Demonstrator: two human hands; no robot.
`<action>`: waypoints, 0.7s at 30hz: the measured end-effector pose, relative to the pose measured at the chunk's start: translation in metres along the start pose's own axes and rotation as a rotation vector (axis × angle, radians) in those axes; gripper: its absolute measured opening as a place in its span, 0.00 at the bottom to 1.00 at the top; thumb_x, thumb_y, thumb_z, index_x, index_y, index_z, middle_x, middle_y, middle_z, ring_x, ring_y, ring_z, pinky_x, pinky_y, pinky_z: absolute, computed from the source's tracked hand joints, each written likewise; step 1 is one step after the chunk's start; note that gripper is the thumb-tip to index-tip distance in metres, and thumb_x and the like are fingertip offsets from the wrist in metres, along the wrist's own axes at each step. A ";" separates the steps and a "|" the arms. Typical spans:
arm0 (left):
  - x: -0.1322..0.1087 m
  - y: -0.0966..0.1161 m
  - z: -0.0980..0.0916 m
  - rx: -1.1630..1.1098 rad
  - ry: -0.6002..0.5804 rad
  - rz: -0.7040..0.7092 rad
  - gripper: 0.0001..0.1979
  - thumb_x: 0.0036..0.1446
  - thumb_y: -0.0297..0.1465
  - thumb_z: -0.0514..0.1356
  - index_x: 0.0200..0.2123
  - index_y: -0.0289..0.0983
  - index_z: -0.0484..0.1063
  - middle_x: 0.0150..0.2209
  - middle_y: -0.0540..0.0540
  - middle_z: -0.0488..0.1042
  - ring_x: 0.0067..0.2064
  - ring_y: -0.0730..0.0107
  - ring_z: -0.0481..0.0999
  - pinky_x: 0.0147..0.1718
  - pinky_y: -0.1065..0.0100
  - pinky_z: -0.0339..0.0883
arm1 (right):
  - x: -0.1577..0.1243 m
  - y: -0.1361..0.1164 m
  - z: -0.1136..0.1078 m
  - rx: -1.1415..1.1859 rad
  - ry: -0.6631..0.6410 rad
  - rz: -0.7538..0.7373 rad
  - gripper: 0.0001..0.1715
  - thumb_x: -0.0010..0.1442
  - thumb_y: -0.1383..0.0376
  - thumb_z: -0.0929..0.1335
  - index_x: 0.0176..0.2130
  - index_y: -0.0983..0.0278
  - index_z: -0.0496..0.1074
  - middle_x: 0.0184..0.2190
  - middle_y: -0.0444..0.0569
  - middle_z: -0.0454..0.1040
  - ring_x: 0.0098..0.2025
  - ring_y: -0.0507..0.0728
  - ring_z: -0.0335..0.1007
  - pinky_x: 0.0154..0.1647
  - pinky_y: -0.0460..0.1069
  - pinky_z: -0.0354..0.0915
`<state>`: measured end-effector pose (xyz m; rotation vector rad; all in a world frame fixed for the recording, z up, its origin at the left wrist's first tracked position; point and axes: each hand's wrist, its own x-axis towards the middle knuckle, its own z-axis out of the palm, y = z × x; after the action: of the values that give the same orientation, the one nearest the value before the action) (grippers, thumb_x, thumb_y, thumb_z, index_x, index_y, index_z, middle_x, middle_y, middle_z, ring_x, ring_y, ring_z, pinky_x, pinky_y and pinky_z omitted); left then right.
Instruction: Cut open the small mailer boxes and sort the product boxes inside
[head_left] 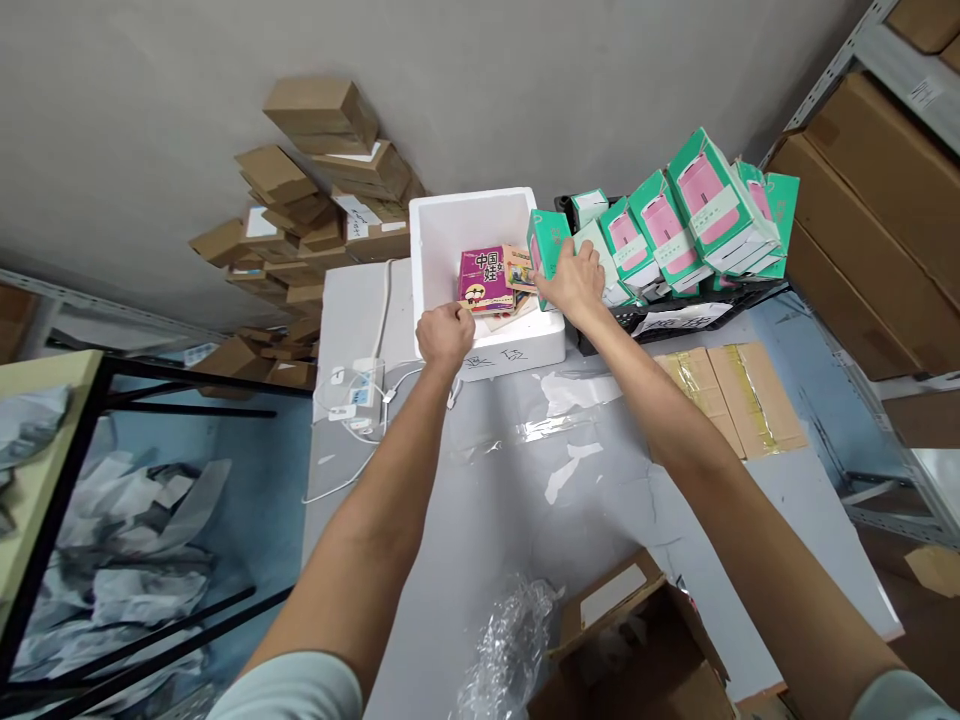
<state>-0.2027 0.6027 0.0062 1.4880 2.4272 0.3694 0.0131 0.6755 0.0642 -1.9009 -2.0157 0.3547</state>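
My left hand (446,335) is closed at the front left rim of a white foam box (517,352), and its fingertips are partly hidden. Inside the foam box lie a purple booklet (484,278) with Chinese characters and a smaller orange picture booklet (518,268). My right hand (576,280) is on a green carton (549,238) at the foam box's right wall, thumb on the near left side and fingers over its right side. Beside it, a black plastic crate (679,318) is heaped with several green cartons (660,225) showing a pink item.
A power strip (364,395) with white cables lies left on the grey table (510,520). In front are bubble wrap (506,640) and an open cardboard box (637,660). Flat cardboard (735,400) lies right. Brown boxes (322,115) are stacked by the wall; shelving stands at both sides.
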 end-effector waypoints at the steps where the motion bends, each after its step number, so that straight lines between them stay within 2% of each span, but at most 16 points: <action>1: 0.000 0.000 0.000 0.004 -0.001 0.000 0.20 0.70 0.30 0.54 0.51 0.38 0.87 0.47 0.32 0.85 0.48 0.41 0.80 0.50 0.54 0.69 | -0.002 -0.001 -0.001 -0.002 0.003 -0.001 0.42 0.74 0.47 0.73 0.71 0.71 0.62 0.69 0.75 0.64 0.75 0.81 0.61 0.73 0.79 0.62; 6: 0.002 -0.001 0.002 0.016 0.002 0.008 0.21 0.70 0.30 0.53 0.51 0.37 0.87 0.47 0.31 0.85 0.48 0.40 0.81 0.48 0.53 0.70 | -0.005 -0.001 -0.003 0.001 0.017 -0.043 0.46 0.74 0.47 0.72 0.75 0.71 0.58 0.71 0.76 0.63 0.76 0.83 0.59 0.73 0.79 0.62; 10: 0.004 -0.004 0.005 0.018 0.010 0.021 0.21 0.70 0.30 0.53 0.50 0.37 0.87 0.46 0.31 0.85 0.48 0.40 0.81 0.48 0.52 0.70 | -0.019 0.008 -0.007 0.046 0.070 -0.100 0.44 0.78 0.45 0.67 0.76 0.70 0.58 0.72 0.74 0.63 0.76 0.82 0.59 0.72 0.81 0.63; 14: 0.008 -0.005 0.010 0.024 0.023 0.055 0.19 0.72 0.31 0.54 0.49 0.36 0.86 0.44 0.31 0.84 0.47 0.40 0.81 0.47 0.52 0.70 | -0.061 0.017 -0.015 0.110 0.136 -0.120 0.40 0.80 0.48 0.64 0.77 0.69 0.59 0.73 0.73 0.64 0.76 0.79 0.62 0.74 0.77 0.64; 17: 0.006 0.000 0.009 0.021 0.060 0.169 0.18 0.75 0.31 0.52 0.51 0.35 0.83 0.49 0.30 0.83 0.49 0.42 0.80 0.49 0.52 0.69 | -0.102 0.022 -0.023 0.153 0.175 -0.106 0.35 0.79 0.52 0.64 0.75 0.68 0.63 0.71 0.71 0.67 0.74 0.76 0.65 0.74 0.73 0.66; 19: -0.004 0.006 0.005 -0.001 0.084 0.280 0.17 0.74 0.27 0.52 0.51 0.34 0.82 0.53 0.29 0.81 0.54 0.42 0.79 0.53 0.51 0.68 | -0.129 0.026 -0.029 0.176 0.174 -0.097 0.33 0.78 0.55 0.65 0.73 0.68 0.65 0.69 0.71 0.70 0.72 0.75 0.67 0.73 0.72 0.67; 21: -0.027 0.012 0.002 -0.060 0.135 0.359 0.16 0.71 0.25 0.54 0.52 0.35 0.81 0.54 0.29 0.81 0.58 0.41 0.78 0.58 0.49 0.66 | -0.156 0.032 -0.036 0.194 0.156 -0.106 0.32 0.77 0.58 0.65 0.72 0.68 0.67 0.68 0.70 0.72 0.71 0.74 0.69 0.73 0.71 0.68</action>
<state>-0.1809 0.5842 0.0110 1.9289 2.2149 0.6281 0.0638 0.5202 0.0718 -1.6464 -1.8967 0.3486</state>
